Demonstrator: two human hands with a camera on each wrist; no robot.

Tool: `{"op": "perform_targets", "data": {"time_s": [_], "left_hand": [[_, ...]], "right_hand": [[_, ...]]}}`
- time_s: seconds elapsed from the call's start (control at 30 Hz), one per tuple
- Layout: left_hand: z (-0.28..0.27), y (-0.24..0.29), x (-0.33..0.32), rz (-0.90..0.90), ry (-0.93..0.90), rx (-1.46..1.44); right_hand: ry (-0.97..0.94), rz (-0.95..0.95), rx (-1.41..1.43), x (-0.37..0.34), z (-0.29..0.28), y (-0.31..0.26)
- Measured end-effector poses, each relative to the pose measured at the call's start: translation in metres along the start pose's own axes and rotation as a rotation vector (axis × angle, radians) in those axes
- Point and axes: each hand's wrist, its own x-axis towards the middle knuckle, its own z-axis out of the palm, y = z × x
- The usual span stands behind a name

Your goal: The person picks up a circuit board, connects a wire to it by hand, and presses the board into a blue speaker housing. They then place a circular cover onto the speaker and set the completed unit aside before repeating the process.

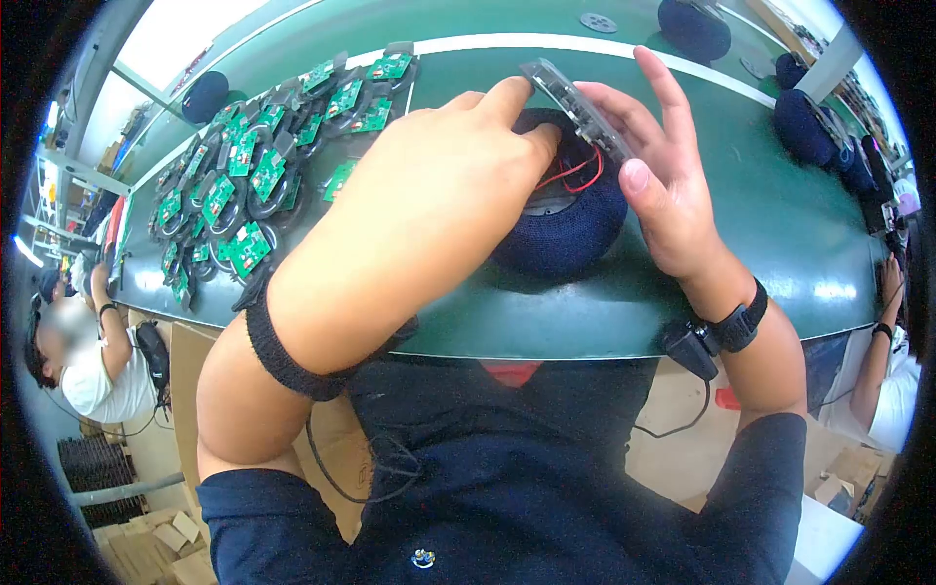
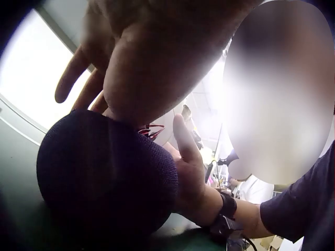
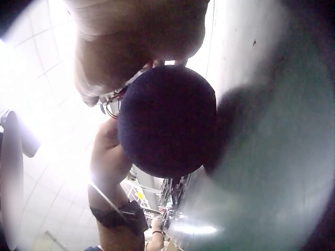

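A dark blue, fabric-covered round shell (image 1: 564,234) sits on the green table with its opening turned up. Over that opening, my right hand (image 1: 673,185) holds a thin dark panel with small parts on it (image 1: 585,112), thumb at its lower edge and some fingers behind. Red wires (image 1: 585,175) run at the opening below the panel. My left hand (image 1: 468,146) reaches across from the left, its fingers at the panel's upper end and over the shell's opening; I cannot tell what they grip. In the left wrist view, the shell (image 2: 104,172) hides part of the left fingers.
Left of the hands lies a heap of green circuit boards (image 1: 234,166) with dark ring-shaped parts. Other dark round shells stand at the far back (image 1: 694,29), left (image 1: 205,97) and right (image 1: 804,127). Other people sit on both sides. A cable (image 1: 682,429) hangs from the right wrist.
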Motion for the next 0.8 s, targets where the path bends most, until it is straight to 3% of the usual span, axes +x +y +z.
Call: {"op": "perform_targets", "data": {"time_s": [0.4, 0.6, 0.8], "left_hand": [[0.011, -0.01, 0.02, 0.008, -0.054, -0.073], [0.023, -0.013, 0.025, 0.025, 0.065, -0.143], [0.019, -0.011, 0.029, -0.12, -0.075, -0.423]], "right_hand": [[0.049, 0.045, 0.048, -0.002, 0.001, 0.001], [0.063, 0.033, 0.073, -0.002, 0.0, 0.003], [0.078, 0.057, -0.018, -0.001, 0.003, 0.001]]}}
